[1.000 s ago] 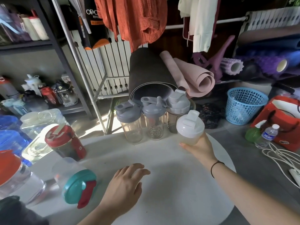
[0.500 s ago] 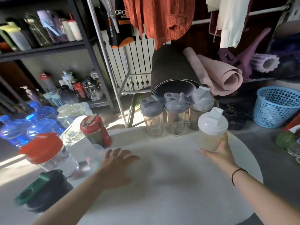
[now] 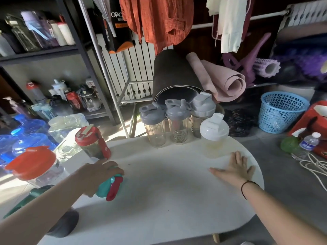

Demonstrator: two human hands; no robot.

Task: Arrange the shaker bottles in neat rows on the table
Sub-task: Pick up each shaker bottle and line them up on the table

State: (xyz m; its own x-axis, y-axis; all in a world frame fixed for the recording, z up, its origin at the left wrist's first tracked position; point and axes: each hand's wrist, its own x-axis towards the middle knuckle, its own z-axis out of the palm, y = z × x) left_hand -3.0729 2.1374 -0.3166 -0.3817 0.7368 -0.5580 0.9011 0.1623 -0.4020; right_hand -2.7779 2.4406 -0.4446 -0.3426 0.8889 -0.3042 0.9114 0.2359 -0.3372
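- Bench [image 3: 168, 200] — a white, rounded top, mostly bare in the middle, with shaker bottles along its far and left edges.
- Room behind is crowded: a dark shelf unit [image 3: 53, 52] of bottles at left, rolled mats [image 3: 194, 80] leaning at the back, a blue basket [image 3: 283, 112] on the floor at right, blue water jugs [image 3: 26, 137] at far left.
- Three grey-lidded shakers [image 3: 177, 124] stand in a close row at the far edge; a white-lidded shaker [image 3: 214, 137] stands just beside them, to the right and a little nearer.
- A red-lidded shaker [image 3: 92, 143] stands at the left edge; an orange-lidded one [image 3: 33, 165] sits further left.
- Left hand [image 3: 99, 175] — fingers curled over a clear shaker with a teal and red lid [image 3: 109, 187], which lies on its side on the bench.
- Right hand [image 3: 235, 170] lies flat on the bench, fingers spread wide, holding nothing, near the white-lidded shaker but apart from it.
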